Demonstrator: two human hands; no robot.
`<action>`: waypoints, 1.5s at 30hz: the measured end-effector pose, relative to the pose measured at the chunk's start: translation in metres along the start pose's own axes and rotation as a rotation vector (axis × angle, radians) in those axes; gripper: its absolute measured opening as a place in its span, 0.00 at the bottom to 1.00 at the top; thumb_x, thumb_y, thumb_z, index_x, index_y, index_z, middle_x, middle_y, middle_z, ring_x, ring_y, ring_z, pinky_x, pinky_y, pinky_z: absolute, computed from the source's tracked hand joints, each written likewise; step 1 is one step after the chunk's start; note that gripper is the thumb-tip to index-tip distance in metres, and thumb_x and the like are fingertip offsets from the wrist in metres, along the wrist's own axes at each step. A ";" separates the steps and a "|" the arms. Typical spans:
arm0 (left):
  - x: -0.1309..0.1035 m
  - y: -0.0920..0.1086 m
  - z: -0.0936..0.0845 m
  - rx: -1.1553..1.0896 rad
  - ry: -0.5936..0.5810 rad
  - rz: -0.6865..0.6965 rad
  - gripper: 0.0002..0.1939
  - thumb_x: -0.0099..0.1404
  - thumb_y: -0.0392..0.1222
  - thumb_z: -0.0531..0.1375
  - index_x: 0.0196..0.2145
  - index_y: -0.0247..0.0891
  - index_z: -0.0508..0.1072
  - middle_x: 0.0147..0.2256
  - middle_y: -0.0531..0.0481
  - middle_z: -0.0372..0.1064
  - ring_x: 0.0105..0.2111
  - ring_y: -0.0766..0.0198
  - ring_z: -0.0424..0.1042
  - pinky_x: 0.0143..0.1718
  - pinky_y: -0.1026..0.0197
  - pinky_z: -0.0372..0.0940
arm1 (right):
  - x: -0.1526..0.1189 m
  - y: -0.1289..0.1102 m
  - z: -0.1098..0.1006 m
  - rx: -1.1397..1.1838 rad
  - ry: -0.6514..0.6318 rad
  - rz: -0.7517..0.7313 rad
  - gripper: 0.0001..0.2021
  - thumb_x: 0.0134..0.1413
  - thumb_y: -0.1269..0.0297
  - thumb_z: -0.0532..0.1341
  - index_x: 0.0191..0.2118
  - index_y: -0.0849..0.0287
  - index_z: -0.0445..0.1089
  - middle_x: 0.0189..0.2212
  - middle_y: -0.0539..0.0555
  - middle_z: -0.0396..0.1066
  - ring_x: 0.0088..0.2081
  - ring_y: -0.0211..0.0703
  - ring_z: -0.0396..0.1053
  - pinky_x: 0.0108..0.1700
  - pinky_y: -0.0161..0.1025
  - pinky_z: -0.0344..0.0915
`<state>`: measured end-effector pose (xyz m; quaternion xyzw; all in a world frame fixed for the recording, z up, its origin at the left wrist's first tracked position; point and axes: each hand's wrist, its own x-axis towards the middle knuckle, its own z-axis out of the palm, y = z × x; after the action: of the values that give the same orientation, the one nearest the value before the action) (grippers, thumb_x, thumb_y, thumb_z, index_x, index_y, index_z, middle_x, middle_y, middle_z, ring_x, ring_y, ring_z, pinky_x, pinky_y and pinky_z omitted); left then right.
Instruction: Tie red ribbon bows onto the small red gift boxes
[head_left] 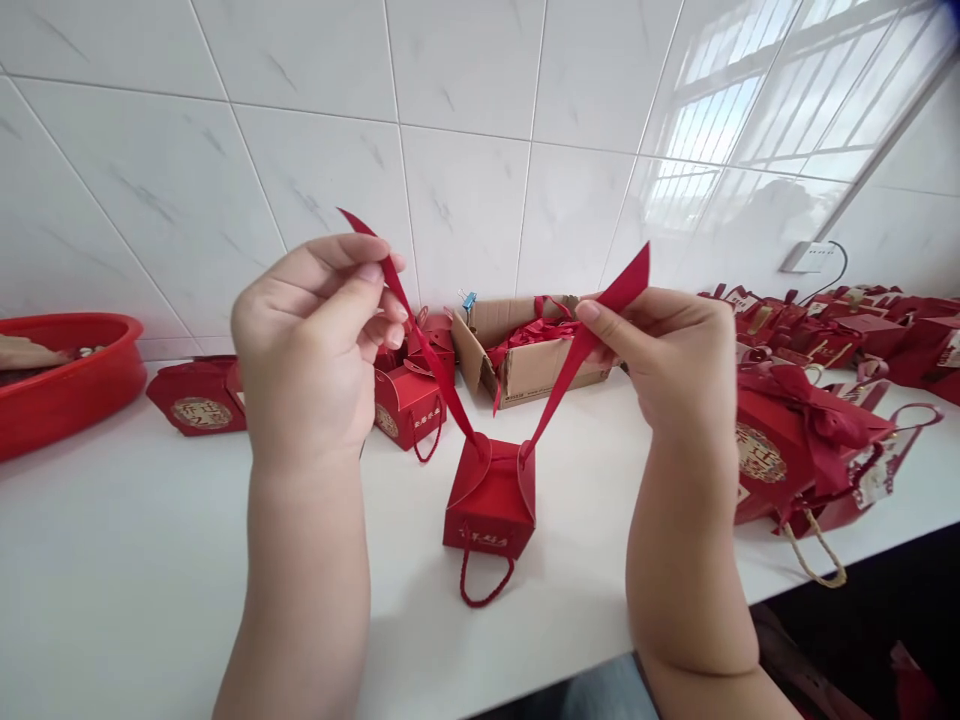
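Head view: your left hand [315,340] and right hand [679,350] each pinch one end of the red cloth ribbon [442,380]. It slants down in a V to the small red card box [502,495], low mid-frame, about midway between them.

Probably a small packing workroom: red gift boxes [491,500] crowd a white table [420,640].
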<state>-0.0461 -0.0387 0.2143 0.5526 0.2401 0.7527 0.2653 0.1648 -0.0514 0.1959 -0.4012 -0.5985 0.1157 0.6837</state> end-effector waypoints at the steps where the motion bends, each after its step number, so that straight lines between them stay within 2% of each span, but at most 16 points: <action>1: 0.001 -0.001 0.000 -0.013 0.000 -0.007 0.08 0.53 0.35 0.66 0.26 0.50 0.75 0.29 0.52 0.73 0.25 0.60 0.68 0.17 0.57 0.56 | 0.002 0.004 0.002 0.014 -0.002 0.012 0.10 0.46 0.57 0.68 0.27 0.59 0.75 0.18 0.48 0.68 0.19 0.33 0.64 0.21 0.34 0.62; 5: 0.001 0.000 0.004 -0.084 0.044 -0.012 0.08 0.53 0.29 0.62 0.28 0.40 0.77 0.28 0.49 0.71 0.22 0.68 0.63 0.18 0.61 0.55 | 0.008 0.013 0.009 0.046 0.008 0.045 0.11 0.48 0.56 0.66 0.25 0.60 0.74 0.18 0.48 0.67 0.20 0.32 0.61 0.22 0.33 0.61; 8: -0.002 0.002 0.007 -0.119 0.041 -0.009 0.07 0.53 0.28 0.63 0.30 0.35 0.78 0.27 0.48 0.69 0.24 0.69 0.63 0.19 0.64 0.57 | 0.007 0.013 0.012 0.078 -0.003 0.068 0.13 0.49 0.54 0.65 0.25 0.59 0.74 0.18 0.47 0.64 0.21 0.32 0.60 0.22 0.32 0.60; 14: -0.004 -0.009 0.014 -0.141 -0.012 0.041 0.09 0.50 0.30 0.68 0.29 0.40 0.76 0.28 0.52 0.69 0.30 0.67 0.69 0.31 0.65 0.67 | 0.002 0.007 0.015 0.184 -0.011 0.064 0.12 0.50 0.54 0.65 0.26 0.58 0.75 0.20 0.48 0.64 0.22 0.31 0.60 0.24 0.32 0.59; 21: -0.003 -0.017 0.016 -0.087 -0.058 -0.039 0.05 0.58 0.34 0.62 0.32 0.41 0.76 0.34 0.48 0.74 0.31 0.65 0.72 0.23 0.66 0.63 | 0.000 0.005 0.020 0.165 -0.013 0.072 0.13 0.50 0.52 0.64 0.28 0.58 0.76 0.21 0.49 0.68 0.23 0.33 0.62 0.24 0.33 0.61; 26: -0.003 -0.011 0.012 -0.024 -0.003 -0.018 0.08 0.60 0.40 0.63 0.39 0.43 0.75 0.34 0.49 0.76 0.29 0.63 0.74 0.23 0.63 0.62 | 0.003 0.008 0.020 0.214 0.006 0.087 0.12 0.47 0.55 0.66 0.33 0.58 0.76 0.29 0.53 0.75 0.25 0.35 0.66 0.24 0.34 0.64; 28: -0.003 -0.006 0.009 -0.019 0.010 -0.021 0.07 0.60 0.41 0.63 0.38 0.44 0.75 0.35 0.49 0.77 0.26 0.65 0.72 0.21 0.62 0.59 | 0.004 0.007 0.021 0.230 0.027 0.095 0.11 0.46 0.56 0.67 0.32 0.58 0.76 0.27 0.52 0.75 0.25 0.34 0.66 0.24 0.33 0.64; 31: -0.004 -0.002 0.007 -0.030 0.024 0.003 0.01 0.60 0.39 0.63 0.33 0.43 0.75 0.33 0.50 0.76 0.28 0.65 0.72 0.20 0.63 0.57 | 0.004 0.006 0.024 0.259 0.040 0.114 0.10 0.44 0.56 0.68 0.29 0.58 0.76 0.23 0.49 0.72 0.22 0.33 0.64 0.22 0.33 0.62; 36: -0.001 -0.008 0.008 -0.062 0.087 -0.013 0.02 0.57 0.40 0.66 0.29 0.46 0.76 0.30 0.53 0.74 0.30 0.65 0.71 0.22 0.63 0.61 | 0.003 0.006 0.026 0.273 0.006 0.133 0.12 0.45 0.54 0.67 0.29 0.57 0.76 0.21 0.47 0.68 0.18 0.29 0.56 0.20 0.32 0.58; 40: -0.001 -0.015 0.012 -0.071 0.123 -0.012 0.03 0.56 0.41 0.67 0.29 0.45 0.76 0.31 0.53 0.74 0.30 0.66 0.72 0.25 0.63 0.64 | 0.005 0.006 0.027 0.294 0.045 0.137 0.12 0.46 0.53 0.67 0.28 0.58 0.75 0.20 0.48 0.67 0.19 0.30 0.57 0.21 0.33 0.58; 45: -0.006 -0.016 0.021 -0.075 0.128 0.016 0.05 0.54 0.42 0.68 0.30 0.43 0.76 0.32 0.53 0.74 0.33 0.66 0.72 0.31 0.64 0.68 | 0.005 0.005 0.029 0.375 0.055 0.130 0.10 0.45 0.55 0.68 0.27 0.57 0.75 0.24 0.48 0.70 0.20 0.29 0.58 0.22 0.33 0.58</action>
<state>-0.0221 -0.0292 0.2056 0.4951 0.2235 0.7970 0.2640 0.1408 -0.0333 0.1948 -0.3075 -0.5203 0.2578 0.7538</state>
